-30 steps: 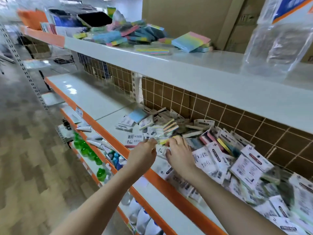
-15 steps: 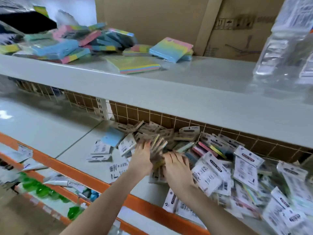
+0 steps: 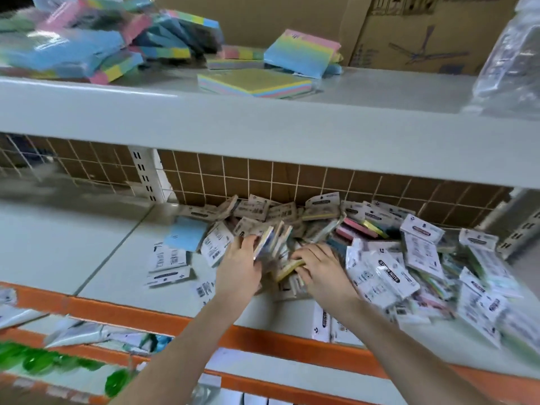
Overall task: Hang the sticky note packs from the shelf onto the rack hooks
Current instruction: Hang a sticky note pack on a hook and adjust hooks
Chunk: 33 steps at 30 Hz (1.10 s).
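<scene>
Gripping a blurred bunch of packs (image 3: 273,241), the left hand (image 3: 238,268) hides its fingertips; right hand (image 3: 321,268) pinches one pack (image 3: 289,267).

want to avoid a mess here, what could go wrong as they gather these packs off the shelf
The left hand holds a fanned bunch of upright sticky note packs; loosely gripped, some could slip out. The right hand pinches a yellow-edged pack from the heaped pile of white-carded packs, so pulling may drag neighbours along. Some packs lie near the orange shelf edge and could be knocked off.
</scene>
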{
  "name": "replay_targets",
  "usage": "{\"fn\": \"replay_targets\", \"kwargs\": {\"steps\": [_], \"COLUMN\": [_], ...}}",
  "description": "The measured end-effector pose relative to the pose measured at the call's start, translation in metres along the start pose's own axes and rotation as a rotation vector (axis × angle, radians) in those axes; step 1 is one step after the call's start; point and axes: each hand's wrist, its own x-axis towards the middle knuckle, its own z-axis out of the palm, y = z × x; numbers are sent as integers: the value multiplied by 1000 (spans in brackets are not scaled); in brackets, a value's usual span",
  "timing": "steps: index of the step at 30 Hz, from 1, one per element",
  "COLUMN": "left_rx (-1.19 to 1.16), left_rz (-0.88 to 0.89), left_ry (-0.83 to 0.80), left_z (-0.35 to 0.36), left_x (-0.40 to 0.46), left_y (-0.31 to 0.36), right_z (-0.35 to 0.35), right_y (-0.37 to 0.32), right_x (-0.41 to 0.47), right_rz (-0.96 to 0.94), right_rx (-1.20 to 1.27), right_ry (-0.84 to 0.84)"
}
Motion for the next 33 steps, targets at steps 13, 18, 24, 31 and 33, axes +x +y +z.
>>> {"fn": "replay_targets", "kwargs": {"steps": [13,18,24,31,33], "left_rx": [-246,-406,-552,-834,-943], "left_rz": [86,62,97,-86,-177], "left_ry": [274,218,170,-24,-103], "left_z": [-21,-22,-17,3,9], "left_x": [-13,-16,-18,-12,-13], "left_y": [-4,6,19,29,36], "right_z": [-9,-17,-30,-55,-60], "right_y": [5,8,7,18,24], "right_x": [-8,-13,-18,-34,-41], "right_rz": [8,165,433,642,736], "right_rx": [-47,29,291,479,537], "right_ry": [199,321,414,638,676]}}
